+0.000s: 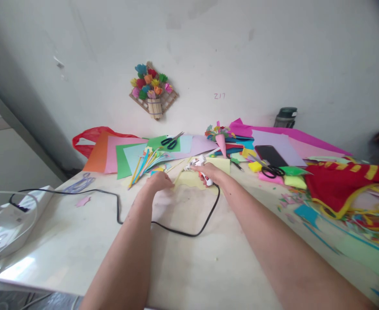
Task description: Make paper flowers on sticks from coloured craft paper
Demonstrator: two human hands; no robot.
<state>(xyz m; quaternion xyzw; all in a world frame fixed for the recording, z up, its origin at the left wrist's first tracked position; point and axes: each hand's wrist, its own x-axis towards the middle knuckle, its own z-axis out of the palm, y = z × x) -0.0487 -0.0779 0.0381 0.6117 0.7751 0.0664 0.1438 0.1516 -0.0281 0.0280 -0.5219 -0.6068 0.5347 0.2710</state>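
In my right hand is a white glue gun, my fingers wrapped round its handle. Its black cord loops across the table. The gun's nozzle points left, above a pale yellow sheet of paper with a wavy cut edge. My left hand is low over the table to the left, fingers curled together. A thin yellowish strip runs from its fingertips up toward the nozzle. The fingertips are small and blurred.
Paper strips, coloured sheets and blue-handled scissors lie at the back left. A pink paper cone with flowers, a phone, black scissors and red cloth are rightward. A power strip lies left.
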